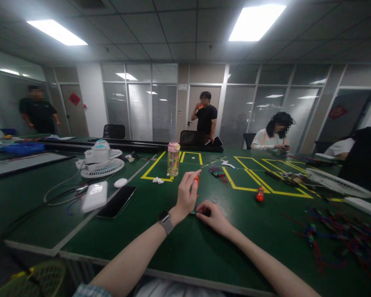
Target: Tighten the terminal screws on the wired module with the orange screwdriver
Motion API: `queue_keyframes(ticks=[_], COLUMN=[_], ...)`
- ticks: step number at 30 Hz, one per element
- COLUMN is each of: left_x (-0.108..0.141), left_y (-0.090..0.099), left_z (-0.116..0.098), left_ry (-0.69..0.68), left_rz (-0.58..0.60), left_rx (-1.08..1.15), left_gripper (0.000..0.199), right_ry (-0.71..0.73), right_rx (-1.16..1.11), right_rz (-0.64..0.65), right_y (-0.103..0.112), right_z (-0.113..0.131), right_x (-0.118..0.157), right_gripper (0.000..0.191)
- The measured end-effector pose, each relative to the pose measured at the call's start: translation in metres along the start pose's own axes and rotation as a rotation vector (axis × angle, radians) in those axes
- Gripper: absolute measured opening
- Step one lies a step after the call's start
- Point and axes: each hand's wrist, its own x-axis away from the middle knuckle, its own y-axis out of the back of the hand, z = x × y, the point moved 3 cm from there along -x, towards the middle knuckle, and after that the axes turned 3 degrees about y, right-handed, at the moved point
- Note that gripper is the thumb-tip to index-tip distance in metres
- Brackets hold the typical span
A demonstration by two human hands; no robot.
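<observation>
My left hand (187, 194), with a watch (165, 222) on its wrist, is raised over the table with its fingers curled round an orange object (197, 180). Most of that object is hidden behind the fingers, so its kind does not show. Just below and to the right, my right hand (212, 215) rests low at the tabletop, thumb and fingertips pinched at the edge of a small green circuit board (193, 212). The board is largely covered by the hands. Beyond them lies a bundle of thin red and dark wires (218, 175).
A pink-lidded bottle (173, 160) stands ahead. To the left are a white fan (102, 165), a white power bank (95, 197) and a black phone (117, 202). A red-orange object (259, 194) and tangled wires (324, 235) lie right. Several people are across the table.
</observation>
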Motion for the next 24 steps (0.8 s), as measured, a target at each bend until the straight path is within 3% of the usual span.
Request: queue_keyframes(ticks=[8,14,21,24], left_x=[0.0008,-0.0012,-0.0023,-0.0016], left_y=[-0.0006,-0.0005,0.0004,-0.0001], left_z=[0.0023,0.0,0.0015,0.0011], left_ry=[0.012,0.025,0.046,0.042], left_rz=[-0.08,0.009,-0.067,-0.034], left_rx=[-0.073,0.021,-0.045,-0.016], left_gripper=[0.021,0.035,0.021,0.025], right_ry=[0.005,0.013,0.018,0.019], right_rx=[0.01,0.022,0.016,0.014], right_rz=[0.001,0.003,0.011,0.006], right_y=[0.0013,0.0025,0.0015,0.0018], right_z=[0.002,0.003,0.0016,0.002], right_x=[0.0001,0.0002,0.0003,0.0003], right_gripper=[0.01,0.009,0.01,0.01])
